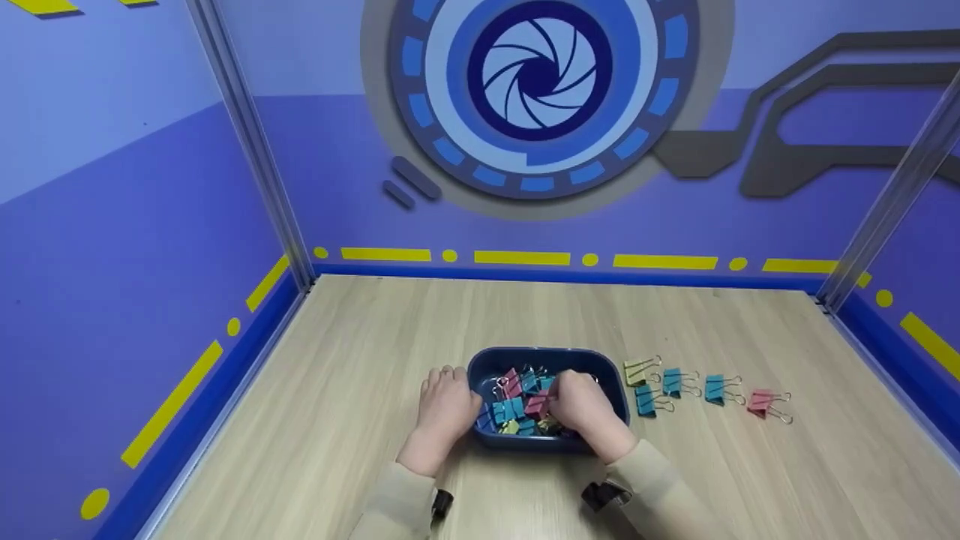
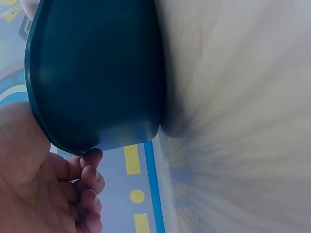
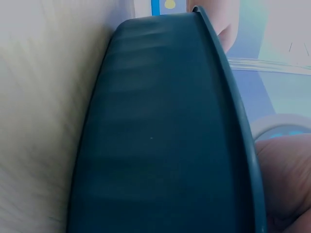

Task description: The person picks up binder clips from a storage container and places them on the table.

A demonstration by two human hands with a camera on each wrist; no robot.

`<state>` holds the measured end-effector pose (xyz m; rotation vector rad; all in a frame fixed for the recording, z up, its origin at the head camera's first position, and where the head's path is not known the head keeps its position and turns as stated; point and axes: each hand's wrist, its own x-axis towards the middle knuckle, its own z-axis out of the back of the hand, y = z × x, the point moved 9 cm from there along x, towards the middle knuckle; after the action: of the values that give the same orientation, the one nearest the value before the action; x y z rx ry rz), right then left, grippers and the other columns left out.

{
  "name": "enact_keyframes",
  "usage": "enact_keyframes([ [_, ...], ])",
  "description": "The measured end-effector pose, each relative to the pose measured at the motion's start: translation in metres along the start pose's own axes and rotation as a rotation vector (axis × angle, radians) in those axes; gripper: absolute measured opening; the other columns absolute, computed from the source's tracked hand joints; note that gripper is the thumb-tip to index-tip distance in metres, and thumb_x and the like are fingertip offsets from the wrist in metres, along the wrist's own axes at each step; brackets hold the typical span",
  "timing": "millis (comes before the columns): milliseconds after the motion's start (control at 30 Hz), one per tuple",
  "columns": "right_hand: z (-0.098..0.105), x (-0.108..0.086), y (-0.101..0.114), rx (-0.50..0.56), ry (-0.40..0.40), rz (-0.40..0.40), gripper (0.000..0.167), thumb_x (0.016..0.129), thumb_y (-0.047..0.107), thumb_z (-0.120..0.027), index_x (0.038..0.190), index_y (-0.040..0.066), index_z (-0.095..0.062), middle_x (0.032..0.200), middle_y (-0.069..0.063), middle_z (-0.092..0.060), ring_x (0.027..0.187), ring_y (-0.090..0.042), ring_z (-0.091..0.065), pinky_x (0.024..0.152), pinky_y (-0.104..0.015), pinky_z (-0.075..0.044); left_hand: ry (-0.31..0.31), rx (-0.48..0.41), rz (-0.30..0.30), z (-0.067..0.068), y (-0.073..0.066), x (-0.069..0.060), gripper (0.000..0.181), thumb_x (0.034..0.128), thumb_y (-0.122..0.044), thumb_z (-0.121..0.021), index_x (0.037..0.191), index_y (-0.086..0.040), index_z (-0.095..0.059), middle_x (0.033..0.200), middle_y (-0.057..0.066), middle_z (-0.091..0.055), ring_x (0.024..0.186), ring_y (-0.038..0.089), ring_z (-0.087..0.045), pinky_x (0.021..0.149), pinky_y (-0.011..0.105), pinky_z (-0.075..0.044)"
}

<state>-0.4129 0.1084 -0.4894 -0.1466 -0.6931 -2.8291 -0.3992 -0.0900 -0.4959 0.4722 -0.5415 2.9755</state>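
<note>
The left hand [image 1: 446, 405] grips a dark-blue rounded-rectangular plastic box [image 1: 536, 444], set between the hands. Multicoloured metal binder clips [image 1: 508, 409] lie in it beside the right hand [image 1: 585, 407]; whether it pinches one is hidden.

The bin [image 1: 525, 444] is dark blue, clips [image 1: 718, 390] teal, pink and yellow, table [image 1: 375, 337] pale wood-grained, sleeves [image 1: 664, 480] beige, and walls [image 1: 330, 165] blue and purple with yellow dashes [image 1: 386, 254] and dots [image 1: 450, 256].

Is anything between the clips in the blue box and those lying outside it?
Yes, the right wall of the box stands between the clips inside and the clips outside; the right hand is also partly in between.
</note>
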Motion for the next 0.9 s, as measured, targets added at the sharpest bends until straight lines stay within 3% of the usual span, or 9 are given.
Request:
enact_keyframes([
  [133, -0.0045, 0.0001, -0.0011, -0.010, 0.040, -0.003, 0.017, 0.078, 0.001, -0.072, 0.064, 0.011, -0.072, 0.062, 0.002, -0.069, 0.057, -0.011, -0.056, 0.056, -0.031, -0.047, 0.012, 0.002, 0.010, -0.0008, -0.0002, 0.0002, 0.029, 0.0882, -0.019, -0.066, 0.106, 0.004, -0.066, 0.101, 0.018, -0.066, 0.100, 0.035, -0.057, 0.086, 0.046, -0.045],
  [400, -0.0037, -0.0004, -0.0030, -0.018, 0.014, 0.039, 0.023, 0.082, 0.000, -0.072, 0.062, 0.011, -0.069, 0.060, 0.004, -0.064, 0.054, -0.010, -0.051, 0.054, -0.029, -0.042, 0.001, -0.006, 0.006, 0.0008, -0.0004, -0.0007, 0.028, 0.0869, -0.019, -0.068, 0.103, 0.004, -0.065, 0.099, 0.017, -0.066, 0.096, 0.034, -0.056, 0.083, 0.046, -0.045],
  [667, -0.0027, -0.0032, -0.0091, 0.056, 0.013, 0.083, 0.011, 0.086, 0.004, -0.077, 0.077, 0.010, -0.076, 0.074, 0.001, -0.071, 0.064, -0.009, -0.057, 0.063, -0.033, -0.052, 0.010, -0.001, 0.010, -0.0013, 0.0004, -0.0007, 0.029, 0.0877, -0.019, -0.066, 0.105, 0.004, -0.066, 0.100, 0.017, -0.066, 0.097, 0.034, -0.056, 0.083, 0.045, -0.045],
  [900, -0.0002, -0.0058, -0.0079, 0.059, -0.022, 0.286, 0.006, 0.087, 0.004, -0.076, 0.090, 0.008, -0.079, 0.084, -0.001, -0.077, 0.073, -0.006, -0.067, 0.070, -0.031, -0.057, 0.014, -0.015, 0.010, -0.0015, 0.0003, 0.0005, 0.030, 0.0884, -0.019, -0.067, 0.107, 0.005, -0.065, 0.102, 0.018, -0.066, 0.099, 0.034, -0.055, 0.085, 0.046, -0.044],
])
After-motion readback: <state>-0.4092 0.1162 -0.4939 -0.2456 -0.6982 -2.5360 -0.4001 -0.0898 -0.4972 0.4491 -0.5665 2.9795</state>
